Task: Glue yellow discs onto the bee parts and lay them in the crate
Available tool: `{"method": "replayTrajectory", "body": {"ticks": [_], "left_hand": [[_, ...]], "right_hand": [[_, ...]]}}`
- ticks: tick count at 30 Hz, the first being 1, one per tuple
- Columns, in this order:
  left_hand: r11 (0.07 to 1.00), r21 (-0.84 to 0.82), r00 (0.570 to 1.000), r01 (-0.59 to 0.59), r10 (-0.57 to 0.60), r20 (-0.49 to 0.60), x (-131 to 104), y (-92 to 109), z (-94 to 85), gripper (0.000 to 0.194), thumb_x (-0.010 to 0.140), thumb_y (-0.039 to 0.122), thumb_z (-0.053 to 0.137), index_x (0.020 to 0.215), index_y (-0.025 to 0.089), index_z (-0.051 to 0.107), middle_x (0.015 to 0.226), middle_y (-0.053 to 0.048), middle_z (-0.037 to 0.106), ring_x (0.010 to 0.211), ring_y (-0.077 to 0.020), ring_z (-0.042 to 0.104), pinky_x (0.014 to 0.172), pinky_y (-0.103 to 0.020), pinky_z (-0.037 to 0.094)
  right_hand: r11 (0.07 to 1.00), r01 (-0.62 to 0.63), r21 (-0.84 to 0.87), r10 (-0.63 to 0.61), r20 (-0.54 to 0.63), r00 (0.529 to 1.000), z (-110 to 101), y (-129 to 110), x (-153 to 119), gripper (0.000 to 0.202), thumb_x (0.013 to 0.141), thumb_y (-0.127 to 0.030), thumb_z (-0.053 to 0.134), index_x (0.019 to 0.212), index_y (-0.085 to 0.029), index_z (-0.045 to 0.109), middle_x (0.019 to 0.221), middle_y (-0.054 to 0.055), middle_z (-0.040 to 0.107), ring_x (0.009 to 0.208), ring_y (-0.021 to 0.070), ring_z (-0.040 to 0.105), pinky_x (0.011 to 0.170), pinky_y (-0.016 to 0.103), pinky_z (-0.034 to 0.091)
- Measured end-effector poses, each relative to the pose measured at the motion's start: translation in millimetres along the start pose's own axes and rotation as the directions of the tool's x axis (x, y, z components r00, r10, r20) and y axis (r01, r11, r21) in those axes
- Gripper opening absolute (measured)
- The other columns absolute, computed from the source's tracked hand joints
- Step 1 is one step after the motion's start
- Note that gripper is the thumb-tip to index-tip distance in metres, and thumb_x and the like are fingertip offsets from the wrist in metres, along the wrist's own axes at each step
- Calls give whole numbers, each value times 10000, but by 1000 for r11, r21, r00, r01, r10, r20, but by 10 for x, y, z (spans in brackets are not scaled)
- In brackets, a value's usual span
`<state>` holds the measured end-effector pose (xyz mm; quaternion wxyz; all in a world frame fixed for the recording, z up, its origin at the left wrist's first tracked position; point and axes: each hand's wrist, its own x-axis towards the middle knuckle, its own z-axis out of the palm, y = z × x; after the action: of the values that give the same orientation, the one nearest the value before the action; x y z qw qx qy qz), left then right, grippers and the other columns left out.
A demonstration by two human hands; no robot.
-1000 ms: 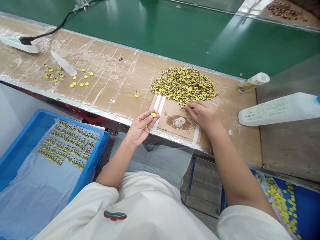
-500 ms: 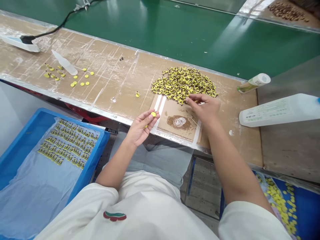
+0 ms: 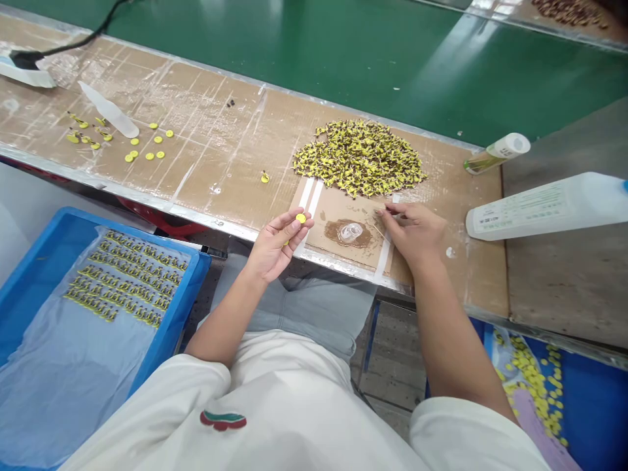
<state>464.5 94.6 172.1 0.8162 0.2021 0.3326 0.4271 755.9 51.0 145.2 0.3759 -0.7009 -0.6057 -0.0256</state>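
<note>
My left hand is closed in a pinch on a round yellow disc at its fingertips. A second bit of yellow shows lower between those fingers. My right hand has its thumb and forefinger pressed together at the right side of a cardboard pad; a tiny thing seems to be in the pinch, too small to name. A thin stick lies just beside it. Between my hands, a small clear cup stands in a brown wet stain. Behind them rises a pile of small yellow-and-dark pieces.
Yellow discs and a white squeeze bottle lie at the left of the bench. A large white bottle and a small one lie at the right. A blue tray with rows of pieces is below left; loose discs are below right.
My right hand has drawn back from the pile's front edge toward me, down to the pad's right side. My left hand keeps its hold on the yellow disc. The view has shifted slightly.
</note>
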Motion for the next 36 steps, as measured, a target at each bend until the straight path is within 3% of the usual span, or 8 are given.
{"method": "replayTrajectory", "body": {"ticks": [3, 6, 9, 11, 15, 19, 27, 36], "left_hand": [[999, -39, 1000, -4, 4, 6, -19, -40, 33, 235, 802, 100, 664, 1019, 172, 716, 1062, -31, 733, 1007, -115, 691, 995, -193, 488], [998, -67, 1000, -9, 10, 24, -41, -107, 67, 231, 804, 107, 666, 1021, 168, 717, 1068, -32, 732, 986, -106, 696, 960, -172, 502], [998, -62, 998, -26, 29, 47, -55, -169, 92, 223, 799, 118, 676, 1012, 166, 721, 1054, -35, 735, 965, -108, 701, 925, -165, 517], [998, -53, 998, -38, 40, 41, -62, -195, 103, 221, 795, 123, 683, 1008, 166, 723, 1046, -35, 737, 963, -115, 703, 938, -183, 516], [998, -40, 999, -38, 38, -3, -82, -201, 119, 218, 795, 137, 688, 1008, 165, 723, 1053, -42, 736, 1021, -139, 689, 1001, -227, 490], [999, -51, 1000, -13, 13, -7, -95, -170, 123, 206, 803, 133, 680, 1004, 148, 724, 1046, -52, 737, 1035, -145, 685, 1018, -233, 479], [997, -77, 1000, 26, -26, -4, -95, -138, 109, 202, 805, 120, 672, 1000, 136, 723, 1011, -55, 742, 1040, -147, 683, 1012, -226, 483], [999, -52, 999, -4, 7, 52, -102, -146, 85, 201, 817, 133, 664, 1009, 141, 723, 1022, -49, 740, 1023, -131, 687, 964, -183, 504]], "right_hand": [[995, -75, 63, 77, -34, 996, 30, -15, -24, 217, 779, -399, 717, 920, -237, 749, 850, 40, 737, 750, 197, 685, 723, 348, 559], [963, -146, 227, 184, -155, 971, 51, -111, -68, 231, 760, -387, 742, 916, -216, 748, 860, 44, 740, 758, 203, 692, 737, 361, 565], [905, -132, 405, 257, -271, 928, 82, -314, -166, 229, 753, -362, 755, 923, -210, 742, 870, 39, 740, 764, 202, 695, 736, 365, 568], [889, -99, 448, 243, -278, 929, 117, -472, -252, 210, 755, -347, 756, 918, -217, 742, 866, 34, 739, 744, 191, 688, 711, 354, 565], [919, 14, 394, 102, -271, 957, 207, -667, -377, 162, 775, -308, 740, 919, -233, 739, 853, 24, 738, 731, 176, 679, 727, 358, 559], [930, 122, 348, -9, -309, 951, 258, -673, -407, 158, 767, -237, 745, 924, -247, 735, 828, 10, 738, 745, 177, 676, 746, 367, 550], [953, 96, 286, -4, -306, 952, 267, -652, -418, 110, 771, -249, 738, 879, -231, 722, 812, 8, 727, 730, 174, 667, 737, 361, 544], [962, 127, 241, -52, -294, 954, 271, -670, -407, 97, 779, -241, 731, 874, -237, 714, 795, 0, 723, 722, 160, 657, 738, 352, 540]]}}
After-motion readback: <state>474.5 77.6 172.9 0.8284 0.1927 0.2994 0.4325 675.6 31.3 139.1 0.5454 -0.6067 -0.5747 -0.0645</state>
